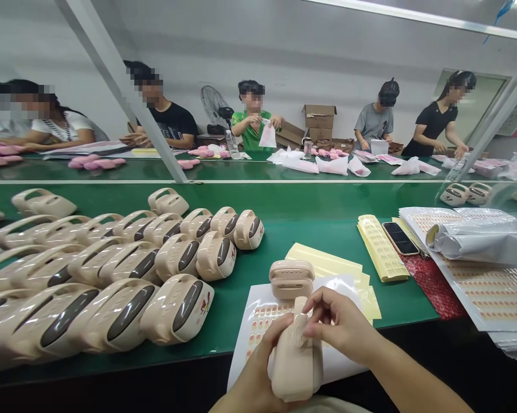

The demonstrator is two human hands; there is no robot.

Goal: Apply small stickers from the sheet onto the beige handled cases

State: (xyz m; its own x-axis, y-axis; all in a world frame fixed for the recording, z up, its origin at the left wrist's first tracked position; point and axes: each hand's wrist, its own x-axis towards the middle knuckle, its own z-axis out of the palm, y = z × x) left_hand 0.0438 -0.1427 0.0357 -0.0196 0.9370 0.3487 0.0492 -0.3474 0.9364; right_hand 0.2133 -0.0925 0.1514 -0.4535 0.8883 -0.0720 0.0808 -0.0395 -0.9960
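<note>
My left hand (265, 358) wraps round the side of a beige plastic device with a loop handle (293, 367), held tilted over the front edge of the bench. My right hand (340, 324) is at the handle, thumb and fingertips pinched close together; whatever may be between them is too small to make out. Just beyond stands a second beige device (292, 279), on a white sheet of small orange-and-white stickers (258, 315). Both hands partly cover this sheet. Yellow backing sheets (322, 258) lie behind it.
Rows of matching beige devices (176, 310) fill the left of the green bench (327, 201). At right lie a yellow sticker sheet (381, 246), a phone (400, 238) and stacked sticker sheets (477, 287). Metal posts (133, 97) rise at both sides. Several co-workers sit or stand opposite.
</note>
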